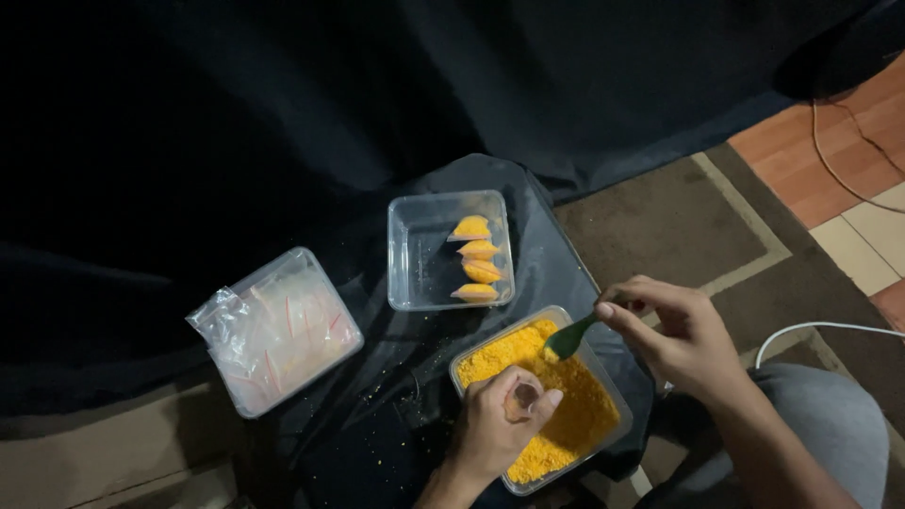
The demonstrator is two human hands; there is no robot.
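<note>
Right under my hands sits a clear plastic tub (603, 377) heaped with coarse, crumbly yellow-orange grains (575, 405). Just beyond it, away from me, a second clear tub (415, 254) holds four small filled packets (474, 259) lined up along its right side, each a plump little wedge of the same yellow. Off to the left of my left hand lies a third clear container (247, 401) stuffed with thin, shiny, crinkled empty bags (278, 330).

My left hand (500, 429) hovers over the grains, fingers curled loosely around a small clear bag (524, 394), holding its mouth open upward. My right hand (679, 335) pinches the handle of a green spoon (569, 338) between thumb and fingertips, the bowl tipped down at the far edge of the tub, just above the bag.
</note>
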